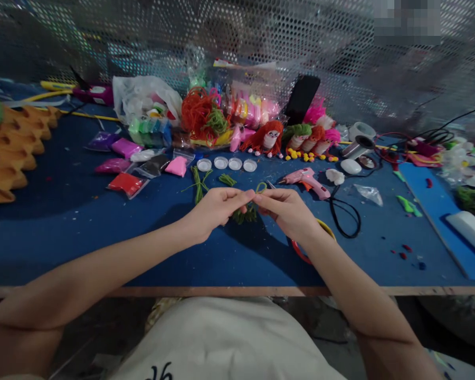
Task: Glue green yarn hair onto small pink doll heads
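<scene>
My left hand (217, 207) and my right hand (287, 211) meet over the middle of the blue table (63, 221). Both pinch a small bundle of green yarn (248, 211); a loop of it (261, 186) sticks up between the fingertips and the loose ends hang below. More green yarn strands (200, 184) lie just behind my left hand. Scissors with red and yellow handles (301, 250) lie partly hidden under my right wrist.
A pink glue gun (305, 181) with a black cord (344, 216) lies right of my hands. Behind are white lids (227, 163), small yarn-haired dolls (269, 138), bags of coloured clay (126, 183), tangled orange yarn (198, 112), tape rolls (359, 142), orange foam pieces (8, 153) at left.
</scene>
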The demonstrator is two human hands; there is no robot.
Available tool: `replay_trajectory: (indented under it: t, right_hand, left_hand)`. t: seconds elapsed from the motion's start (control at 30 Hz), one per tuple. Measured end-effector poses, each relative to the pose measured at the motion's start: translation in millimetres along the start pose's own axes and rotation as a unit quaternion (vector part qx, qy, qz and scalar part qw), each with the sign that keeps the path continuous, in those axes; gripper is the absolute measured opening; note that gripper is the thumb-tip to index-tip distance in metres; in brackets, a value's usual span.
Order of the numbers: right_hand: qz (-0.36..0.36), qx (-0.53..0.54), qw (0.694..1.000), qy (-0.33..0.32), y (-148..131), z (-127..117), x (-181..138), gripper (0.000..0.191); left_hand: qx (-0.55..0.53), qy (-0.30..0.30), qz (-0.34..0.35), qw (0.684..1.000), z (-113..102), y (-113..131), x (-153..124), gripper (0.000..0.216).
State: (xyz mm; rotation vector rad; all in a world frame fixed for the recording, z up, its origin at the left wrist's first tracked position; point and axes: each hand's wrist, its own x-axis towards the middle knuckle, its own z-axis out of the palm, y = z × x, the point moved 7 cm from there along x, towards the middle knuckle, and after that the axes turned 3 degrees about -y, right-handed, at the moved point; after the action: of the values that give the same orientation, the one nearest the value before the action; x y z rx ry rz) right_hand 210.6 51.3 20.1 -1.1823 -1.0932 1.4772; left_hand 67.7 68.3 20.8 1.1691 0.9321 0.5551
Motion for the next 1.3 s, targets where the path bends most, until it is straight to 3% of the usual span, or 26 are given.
replay_trajectory:
  t: [0.1,0.33,0.73,1.3]
  right_hand:
    - [0.021,0.006,1.000,0.004,5.3,2.9,-2.1,0.030]
    - [0.023,0.033,0.999,0.010,13.9,7.8,-4.5,0.025]
    - [0.037,0.057,0.998,0.020,15.1,6.7,-4.8,0.030]
    - [0.031,0.052,0.998,0.019,13.4,8.7,-6.2,0.027]
  left_hand:
    - [0.021,-0.003,0.031,0.999,-2.1,-8.8,-4.1,0.043]
    - [0.042,0.001,0.072,0.996,-5.2,-15.5,-6.5,0.022]
    - [-0.004,0.014,0.003,1.000,-5.4,-22.0,-9.0,0.021]
    - [-0.012,-0.004,-0.008,1.000,-4.8,-24.6,-9.7,0.025]
